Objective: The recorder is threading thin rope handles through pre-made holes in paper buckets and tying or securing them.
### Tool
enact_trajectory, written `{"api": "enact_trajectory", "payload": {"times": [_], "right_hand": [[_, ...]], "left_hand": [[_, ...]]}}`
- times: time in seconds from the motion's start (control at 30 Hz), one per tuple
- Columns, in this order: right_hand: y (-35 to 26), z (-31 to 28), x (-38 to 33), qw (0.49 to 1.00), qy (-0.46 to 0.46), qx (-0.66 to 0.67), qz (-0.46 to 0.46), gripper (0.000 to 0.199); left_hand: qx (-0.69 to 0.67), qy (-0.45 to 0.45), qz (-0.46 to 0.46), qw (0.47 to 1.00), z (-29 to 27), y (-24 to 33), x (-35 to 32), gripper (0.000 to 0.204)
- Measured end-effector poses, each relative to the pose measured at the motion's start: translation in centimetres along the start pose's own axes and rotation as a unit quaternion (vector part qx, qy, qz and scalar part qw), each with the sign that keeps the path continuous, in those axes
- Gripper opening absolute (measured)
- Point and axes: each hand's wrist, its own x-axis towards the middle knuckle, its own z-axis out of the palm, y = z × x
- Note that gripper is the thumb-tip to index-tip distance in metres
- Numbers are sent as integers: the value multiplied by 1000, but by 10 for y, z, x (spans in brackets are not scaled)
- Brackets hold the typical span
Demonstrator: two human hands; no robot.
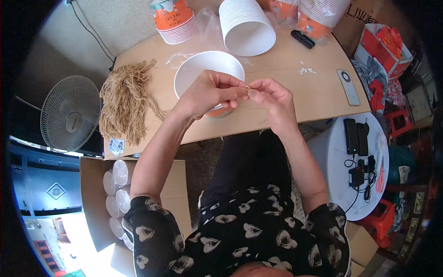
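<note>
My left hand (214,92) and my right hand (272,99) meet above the near side of a paper bucket (189,69). Both are closed in a pinch, fingertip to fingertip, on a thin tan strand (249,88), most of it hidden by the fingers. The bucket stands upright with a white inside and a partly seen orange outside. To the left, a heap of tan twine cords (124,101) lies on the table, with one bunch trailing toward my left forearm.
Nested white buckets (249,34) lie tipped at the back, beside an orange stack (173,23). A black tool (302,39), white scraps (307,70) and a phone (348,87) are at right. A fan (71,117) stands left. A carton (99,207) holds several wrapped cup stacks. Chargers lie on a round stool (337,184).
</note>
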Motion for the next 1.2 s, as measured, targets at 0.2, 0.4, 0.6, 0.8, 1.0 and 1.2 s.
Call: {"api": "enact_trajectory", "payload": {"times": [0.2,0.4,0.6,0.8,1.0,1.2], "right_hand": [[2,1,0,1000,-2,21,13,17],[0,1,-2,1000,7,-15,-5,16],[-5,9,-6,996,23,-72,-42,15],[-7,5,-6,997,22,-67,-13,18],[-8,7,-6,999,31,-17,12,15],[-12,6,-7,999,15,-41,24,16]], "left_hand": [[10,2,14,1000,1,-1,-2,14],[22,-12,2,1000,-1,-3,-1,13],[-8,-32,0,999,-8,-7,2,15],[-26,-34,-10,999,-4,-3,-1,18],[-38,-34,-33,998,-5,-1,0,22],[-36,-34,-41,998,-5,-4,1,23]]}}
